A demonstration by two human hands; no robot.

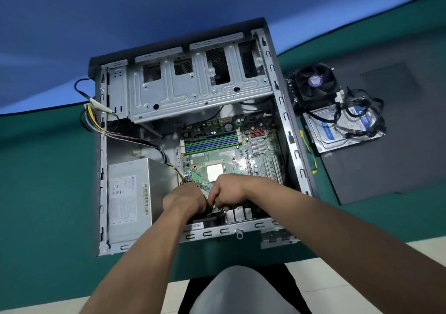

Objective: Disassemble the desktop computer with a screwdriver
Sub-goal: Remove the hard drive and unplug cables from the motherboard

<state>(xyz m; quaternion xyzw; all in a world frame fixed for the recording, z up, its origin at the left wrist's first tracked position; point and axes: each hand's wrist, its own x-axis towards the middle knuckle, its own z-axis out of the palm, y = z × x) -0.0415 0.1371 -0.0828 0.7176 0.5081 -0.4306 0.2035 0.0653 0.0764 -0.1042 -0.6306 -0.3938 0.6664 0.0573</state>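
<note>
Open grey steel desktop case (293, 144) flat mid-surface — both hands (185, 199) (226, 193) clenched together on a small pale connector (206, 196) at the green motherboard's (217, 156) near edge — a yank could snap pins.

A table covered in a dark green cloth (43, 168) fills the middle of the view, its near edge running across the bottom above a pale tiled floor (321, 277). An open desktop computer case (102, 193) lies flat on its side at the centre of the cloth, its inside facing up. To the right of the case, a flat dark grey side panel (386, 168) lies on the cloth. Resting on that panel, near its far left corner, are a hard drive (337, 135) with a blue and white label, a black cooler fan (315, 83) overlapping the drive's far edge, and a tangle of black cables (366, 110) draped across the drive.
</note>
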